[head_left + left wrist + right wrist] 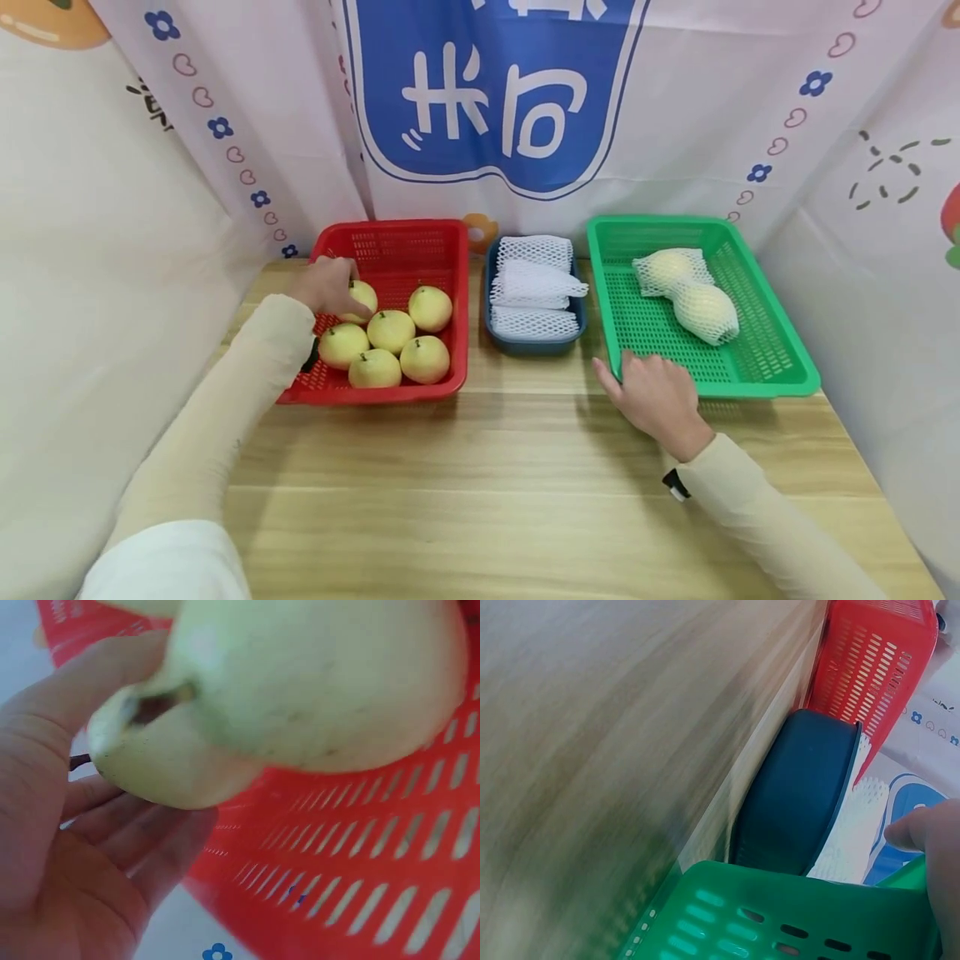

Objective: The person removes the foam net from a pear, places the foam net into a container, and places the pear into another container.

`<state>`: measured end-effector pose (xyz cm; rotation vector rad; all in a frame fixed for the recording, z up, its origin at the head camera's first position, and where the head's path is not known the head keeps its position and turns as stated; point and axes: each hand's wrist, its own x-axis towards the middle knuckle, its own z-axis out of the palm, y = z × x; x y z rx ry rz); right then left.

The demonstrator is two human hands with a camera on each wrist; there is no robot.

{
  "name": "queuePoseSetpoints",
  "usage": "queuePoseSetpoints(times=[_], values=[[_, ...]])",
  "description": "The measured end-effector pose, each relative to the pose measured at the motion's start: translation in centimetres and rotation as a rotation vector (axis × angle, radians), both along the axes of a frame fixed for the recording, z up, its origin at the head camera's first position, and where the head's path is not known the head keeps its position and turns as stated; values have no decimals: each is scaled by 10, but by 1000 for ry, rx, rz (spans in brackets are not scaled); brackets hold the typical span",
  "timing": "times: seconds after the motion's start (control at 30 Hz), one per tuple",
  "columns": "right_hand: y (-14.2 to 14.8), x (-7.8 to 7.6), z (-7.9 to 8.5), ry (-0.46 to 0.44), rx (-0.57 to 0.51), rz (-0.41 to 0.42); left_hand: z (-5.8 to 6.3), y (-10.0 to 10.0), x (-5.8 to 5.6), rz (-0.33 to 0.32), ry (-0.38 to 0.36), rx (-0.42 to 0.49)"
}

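In the head view, my left hand (326, 287) reaches into the red basket (459, 350) and grips a yellow-green pear (363, 300) near the basket's left wall. Several more pears (391, 332) lie around it. The left wrist view shows the thumb and fingers around the pear (172, 769), with another pear (322, 682) large in front. My right hand (656, 400) holds the near-left corner of the green basket (772, 388), its fingers over the rim and its thumb pointing outward. Inside that basket lie two pears (705, 312) in white foam net sleeves.
Between the baskets stands a dark blue tub (536, 346) with several white foam net sleeves (534, 283). Everything stands on a wood-grain table (480, 483). A printed white cloth (675, 100) hangs behind and along both sides.
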<state>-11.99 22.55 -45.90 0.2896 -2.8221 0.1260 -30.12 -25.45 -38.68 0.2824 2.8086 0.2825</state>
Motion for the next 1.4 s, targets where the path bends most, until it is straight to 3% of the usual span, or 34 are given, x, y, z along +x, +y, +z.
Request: queuePoseSetpoints(times=[0.2,0.37,0.53,0.7,0.83,0.97,1.07,1.2,1.4], values=[[0,-1,-1,13,8,-1,-8,1,2,32,-71,-30],[0,-1,-1,2,5,-5,-4,1,4,23,-84,-25],[-1,-1,0,-3,-1,-11,8,3,11,-6,-56,-34],[-1,-1,0,7,0,-9,32,14,22,-37,10,-67],[-1,-1,1,23,0,-2,56,29,41,-93,78,-39],[0,-1,1,33,12,-2,77,50,74,-169,150,18],[0,-1,0,36,18,-7,83,65,100,-240,214,68],[1,-1,0,60,21,-3,71,77,129,-296,238,138],[0,-1,-1,39,16,-8,26,90,154,-333,204,191]])
